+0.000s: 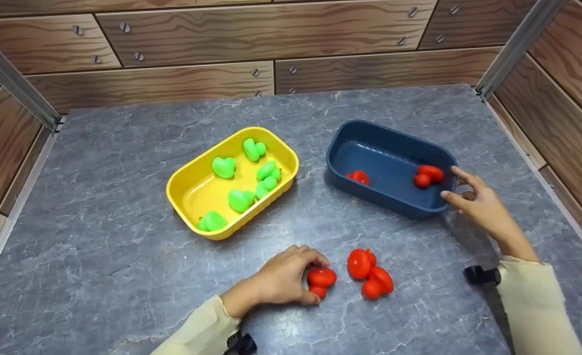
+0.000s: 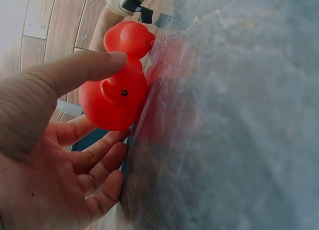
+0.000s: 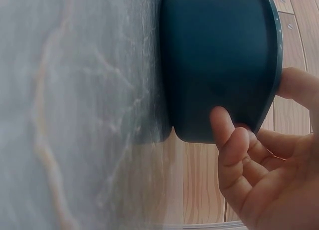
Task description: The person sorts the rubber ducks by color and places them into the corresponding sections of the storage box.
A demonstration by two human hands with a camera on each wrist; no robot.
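Note:
My left hand [image 1: 286, 276] is curved round a small red rubber duck [image 1: 321, 277] on the table, its thumb and fingers on opposite sides. A gap seems to show between the fingertips and the duck. In the left wrist view, the thumb [image 2: 84, 70] crosses in front of the red ducks. Two more red ducks [image 1: 377, 282] lie touching each other just to the right. My right hand [image 1: 483, 207] touches the right end of the dark blue bin [image 1: 384, 197], thumb and forefinger at its rim. Two red ducks [image 1: 428, 175] are inside that bin, one partly hidden by the near wall.
A yellow bin [image 1: 192, 207] with several green ducks [image 1: 224, 167] stands left of the blue one. Wood-patterned panels [image 1: 266, 34] wall the grey marbled table [image 1: 98, 256] at the back and sides.

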